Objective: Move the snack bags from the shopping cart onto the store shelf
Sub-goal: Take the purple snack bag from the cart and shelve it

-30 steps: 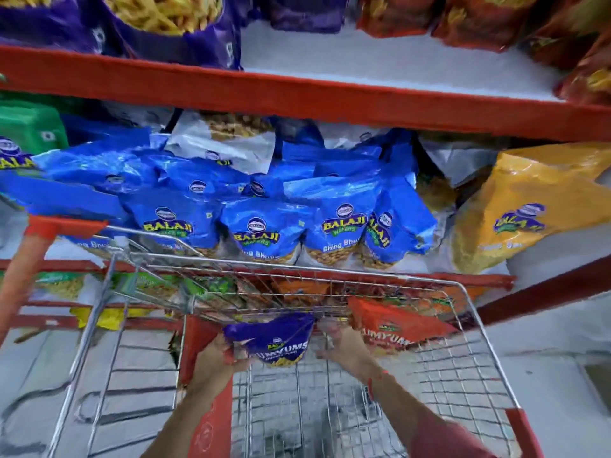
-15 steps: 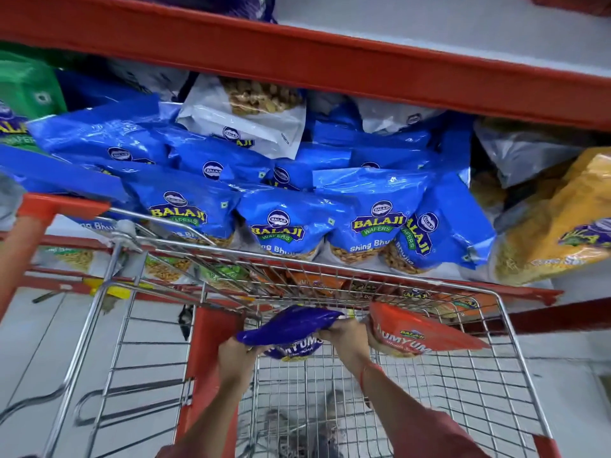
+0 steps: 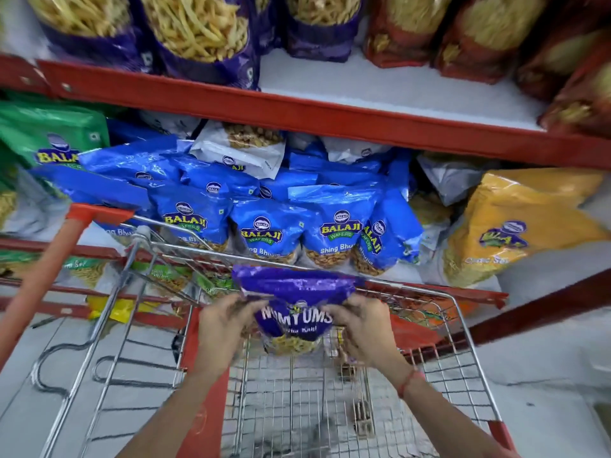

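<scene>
Gripping the purple bag (image 3: 294,312) with left hand (image 3: 221,332) and right hand (image 3: 360,328) over the cart (image 3: 463,325); shelf (image 3: 380,84) placement pending, orange bag (image 3: 413,332) waiting.

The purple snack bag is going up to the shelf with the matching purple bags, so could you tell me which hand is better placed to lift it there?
Probably the left hand: the matching purple bags stand upper left, and both hands grip the purple snack bag.

"balaji wafers" on blue bags (image 3: 339,228)
</scene>
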Available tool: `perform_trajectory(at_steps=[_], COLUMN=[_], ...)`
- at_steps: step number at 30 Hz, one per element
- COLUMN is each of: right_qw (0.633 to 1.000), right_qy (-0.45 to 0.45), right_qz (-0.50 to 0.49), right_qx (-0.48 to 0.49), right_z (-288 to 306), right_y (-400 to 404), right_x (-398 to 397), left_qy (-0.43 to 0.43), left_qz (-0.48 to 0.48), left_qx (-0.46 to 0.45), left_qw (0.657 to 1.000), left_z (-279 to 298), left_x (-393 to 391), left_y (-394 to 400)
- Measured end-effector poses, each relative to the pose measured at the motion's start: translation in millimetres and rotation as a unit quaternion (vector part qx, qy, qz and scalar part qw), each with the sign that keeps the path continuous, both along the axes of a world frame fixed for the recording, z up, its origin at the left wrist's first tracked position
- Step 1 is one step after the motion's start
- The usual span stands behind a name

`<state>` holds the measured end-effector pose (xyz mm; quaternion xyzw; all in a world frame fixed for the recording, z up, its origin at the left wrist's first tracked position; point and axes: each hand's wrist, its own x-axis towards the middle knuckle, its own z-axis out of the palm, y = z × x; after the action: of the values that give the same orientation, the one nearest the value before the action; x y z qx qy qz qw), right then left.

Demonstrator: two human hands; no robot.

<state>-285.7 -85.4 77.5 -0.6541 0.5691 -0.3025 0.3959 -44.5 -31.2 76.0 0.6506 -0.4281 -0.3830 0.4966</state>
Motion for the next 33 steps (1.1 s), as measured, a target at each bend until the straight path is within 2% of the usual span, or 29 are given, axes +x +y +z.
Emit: perform_trajectory(at_steps=[3, 6, 10, 19, 26, 33], right_qw=[0.998, 0.991, 0.979, 0.939, 0.91, 0.896], right_qy=[-0.026, -0.075, -0.134, -0.248, -0.295, -0.31], right_qz=[-0.003, 0.008, 0.04, 0.035, 0.045, 0.014], right_qx=[-0.061, -0.112, -0.148, -0.236, -0.289, -0.318], right_z=[41, 78, 134, 241, 317, 361], right_y=[-4, -11, -23, -67, -109, -165], right_x=[-2, -7, -12, -19, -17, -9], left_qy=[0.019, -0.002, 0.022, 0.052, 0.061, 0.14], left_qz=[0.019, 0.025, 0.02, -0.004, 0.011, 0.016], left_qx=[-0.055, -0.122, -0.185, -0.328, -0.383, -0.382], left_qw=[0.998, 0.992, 0.982, 0.943, 0.921, 0.913], left_z=[33, 70, 126, 248, 324, 366], left_x=[-3, -9, -19, -32, -39, -48], left_y=[-14, -29, -51, -103, -154, -219])
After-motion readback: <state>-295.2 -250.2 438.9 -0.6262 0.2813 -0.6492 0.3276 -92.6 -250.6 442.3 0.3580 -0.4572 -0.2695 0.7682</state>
